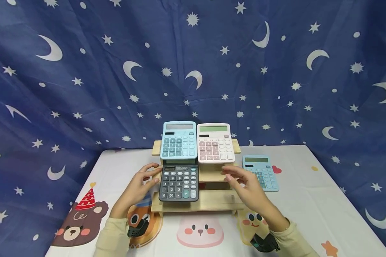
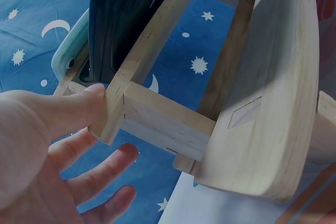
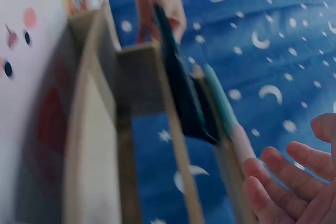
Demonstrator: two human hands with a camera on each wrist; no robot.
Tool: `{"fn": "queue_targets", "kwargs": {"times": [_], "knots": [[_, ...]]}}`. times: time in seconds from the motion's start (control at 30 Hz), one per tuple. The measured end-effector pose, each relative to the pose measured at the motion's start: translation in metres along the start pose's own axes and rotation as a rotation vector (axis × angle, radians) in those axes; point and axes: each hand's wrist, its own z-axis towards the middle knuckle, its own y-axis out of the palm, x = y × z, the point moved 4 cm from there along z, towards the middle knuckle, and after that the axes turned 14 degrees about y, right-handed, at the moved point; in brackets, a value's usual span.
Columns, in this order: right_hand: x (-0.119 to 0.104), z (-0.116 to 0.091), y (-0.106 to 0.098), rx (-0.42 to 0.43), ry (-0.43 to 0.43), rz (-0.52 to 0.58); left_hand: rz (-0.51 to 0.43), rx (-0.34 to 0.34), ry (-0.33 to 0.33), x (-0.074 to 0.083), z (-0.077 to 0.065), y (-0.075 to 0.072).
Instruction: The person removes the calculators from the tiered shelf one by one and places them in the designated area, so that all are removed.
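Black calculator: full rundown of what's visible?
The black calculator looks plastic, with rounded corners, mostly dark keys, a green plus key and a pale equals key. It leans back on the wooden stand, keys facing the head camera, its display just below the light blue calculator. The left hand is beside it; contact unclear.

We bring both sleeved forearms (image 1: 114,232) up from the lower edge of the head view, slanting inward toward each other. Our left hand (image 1: 138,185) sets its thumb (image 2: 79,109) and forefinger opposite each other in a pinch — the other three fingers spread, softly bent. Our right hand (image 1: 248,188) is relaxed, fingers (image 3: 295,177) slightly apart and lightly curved — pointing inward, across from the left.
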Motion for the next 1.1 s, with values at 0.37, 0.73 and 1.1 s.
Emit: {"fn": "queue_targets", "kwargs": {"times": [0.37,0.73,1.1], "knots": [[0.010,-0.003,0.059,-0.216,0.150,0.111,-0.001,-0.002,-0.003,-0.001,-0.001,0.000],[0.012,0.007,0.076,-0.304,0.249,0.228,-0.015,-0.003,0.006,0.000,0.001,0.002],[0.013,0.010,0.087,-0.354,0.336,0.310,-0.010,-0.005,-0.013,0.001,0.001,0.000]]}}
